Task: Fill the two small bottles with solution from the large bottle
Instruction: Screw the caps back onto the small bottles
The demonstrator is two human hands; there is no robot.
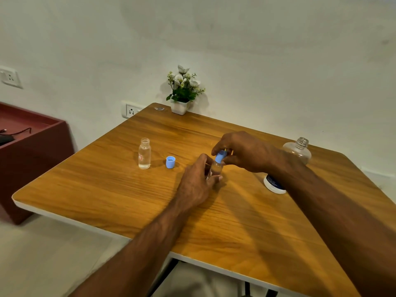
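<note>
small bottle (pixel 216 168) mid-table, upright, gripped round the body by left hand (pixel 198 183); blue cap (pixel 220 157) pinched by right hand (pixel 242 151) directly above its neck, axis vertical.

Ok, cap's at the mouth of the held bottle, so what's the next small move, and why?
Probably twist the blue cap down tight: the right hand pinches it at the mouth of the small bottle that the left hand grips. Then the open bottle needs the loose cap.
</note>
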